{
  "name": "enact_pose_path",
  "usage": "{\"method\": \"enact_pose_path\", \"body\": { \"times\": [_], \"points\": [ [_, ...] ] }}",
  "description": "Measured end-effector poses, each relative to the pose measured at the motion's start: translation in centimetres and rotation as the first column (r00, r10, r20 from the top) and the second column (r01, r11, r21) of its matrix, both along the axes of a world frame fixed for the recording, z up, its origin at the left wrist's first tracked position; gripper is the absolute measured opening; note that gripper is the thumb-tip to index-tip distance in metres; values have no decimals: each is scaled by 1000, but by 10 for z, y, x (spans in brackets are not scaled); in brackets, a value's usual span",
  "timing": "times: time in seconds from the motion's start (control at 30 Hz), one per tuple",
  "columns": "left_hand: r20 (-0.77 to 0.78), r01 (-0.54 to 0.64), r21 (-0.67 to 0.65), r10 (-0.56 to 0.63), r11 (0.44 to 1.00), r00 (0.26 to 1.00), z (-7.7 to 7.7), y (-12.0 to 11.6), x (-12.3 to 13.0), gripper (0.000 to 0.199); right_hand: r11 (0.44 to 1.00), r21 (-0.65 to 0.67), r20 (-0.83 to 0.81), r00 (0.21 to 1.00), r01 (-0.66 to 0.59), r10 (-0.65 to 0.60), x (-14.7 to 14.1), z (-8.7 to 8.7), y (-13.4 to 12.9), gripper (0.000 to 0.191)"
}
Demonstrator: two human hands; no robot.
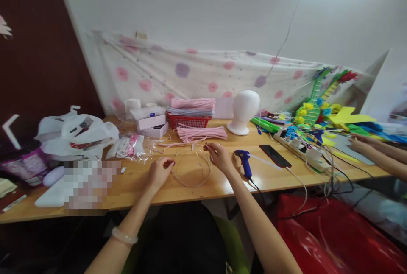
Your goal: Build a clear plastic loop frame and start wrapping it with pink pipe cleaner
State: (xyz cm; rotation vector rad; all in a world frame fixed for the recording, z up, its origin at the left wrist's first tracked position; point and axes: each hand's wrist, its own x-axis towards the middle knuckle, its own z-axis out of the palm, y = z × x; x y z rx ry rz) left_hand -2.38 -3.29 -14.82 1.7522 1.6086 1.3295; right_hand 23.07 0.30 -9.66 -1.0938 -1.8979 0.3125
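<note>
A thin, pale wire ring (191, 186) lies between my hands near the table's front edge. At its left side is my left hand (161, 173), fingers curled and pinched at the ring's edge. My right hand (219, 158) is closed at the upper right of the ring, with a small dark reddish spot at its fingertips. What the fingertips hold is too small to name. A blue glue gun (244, 164) stands just right of my right hand. Behind the ring lies a bundle of pink strips (203, 133), with a red basket (189, 121) of more strips behind it.
A white foam head (244, 110) stands at the back. A phone (275, 156) and a power strip (302, 153) with cables lie to the right. Another person's hands (365, 143) are at the far right. Plastic bags (76, 132) and a purple cup (25, 163) sit left.
</note>
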Motion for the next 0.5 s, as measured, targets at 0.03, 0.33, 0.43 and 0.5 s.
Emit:
{"method": "enact_pose_path", "body": {
  "times": [0.03, 0.33, 0.43, 0.5],
  "points": [
    [15, 6, 3, -6, 1000, 1000, 4, 1, -1, 9, 1000, 3, -23, 1000, -20, 20, -1, 3, 3, 22],
    [146, 242, 88, -253, 966, 956, 111, 45, 5, 26, 991, 131, -171, 984, -27, 50, -2, 71, 25, 21],
    [184, 363, 88, -374, 927, 909, 146, 59, 21, 34, 990, 137, -174, 984, -26, 50, -12, 90, 28, 23],
    [206, 425, 70, -430, 902, 879, 162, 65, 31, 38, 986, 169, -107, 994, -1, 19, -19, 101, 28, 21]
  ]
}}
